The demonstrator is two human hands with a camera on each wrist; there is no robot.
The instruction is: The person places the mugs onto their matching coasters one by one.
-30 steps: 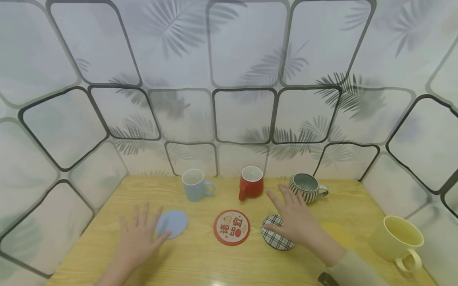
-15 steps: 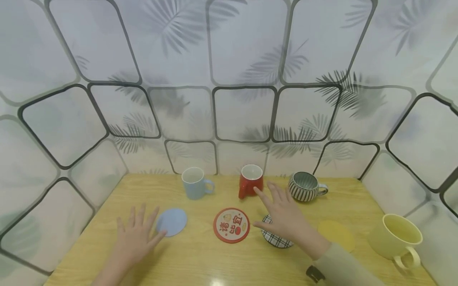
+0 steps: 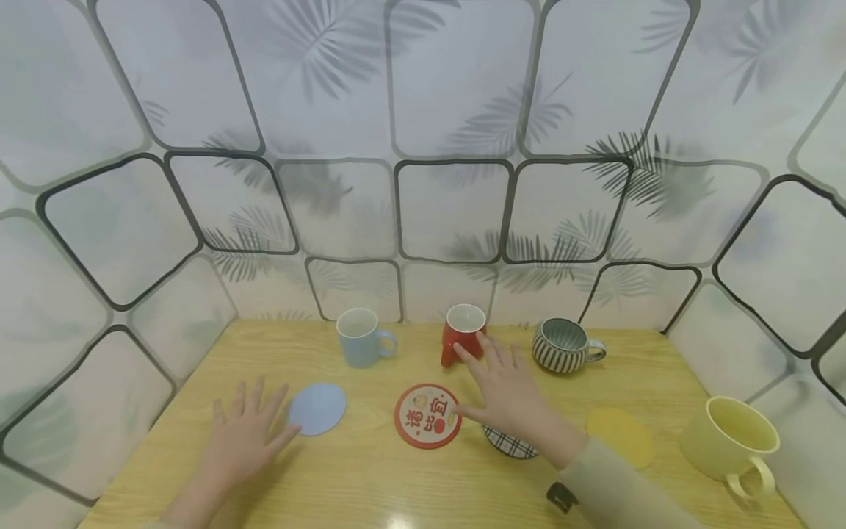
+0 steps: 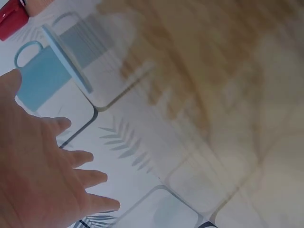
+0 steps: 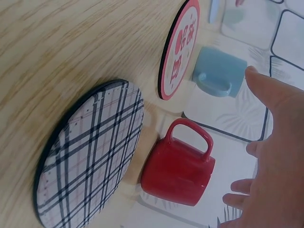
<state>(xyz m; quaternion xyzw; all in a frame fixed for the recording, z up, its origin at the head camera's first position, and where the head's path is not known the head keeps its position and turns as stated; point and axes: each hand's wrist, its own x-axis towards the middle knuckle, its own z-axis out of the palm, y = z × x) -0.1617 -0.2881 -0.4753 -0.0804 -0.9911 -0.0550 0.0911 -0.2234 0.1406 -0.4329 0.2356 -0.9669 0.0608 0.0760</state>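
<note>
My left hand (image 3: 243, 437), fingers spread, hovers left of the round blue coaster (image 3: 318, 409) and holds nothing. A light blue mug (image 3: 360, 342) stands behind that coaster, its handle to the right. My right hand (image 3: 507, 393) is also spread and holds nothing; in the head view it overlaps a black-and-white plaid coaster (image 3: 510, 444). Its fingertips appear in front of the red mug (image 3: 456, 342), and its thumb tip crosses the edge of the red-rimmed coaster (image 3: 428, 416). From the right wrist view, the red mug (image 5: 178, 171) is apart from the fingers.
A striped grey cup (image 3: 560, 356) stands at the back, right of the red mug. Farther right are a flat yellow coaster (image 3: 621, 438) and a yellow mug (image 3: 730, 438) near the table's right side. Patterned wall panels (image 3: 452, 213) rise behind the wooden table (image 3: 370, 477).
My right hand has moved left, from in front of the striped cup to in front of the red mug, uncovering the yellow coaster. My left hand has drifted slightly left.
</note>
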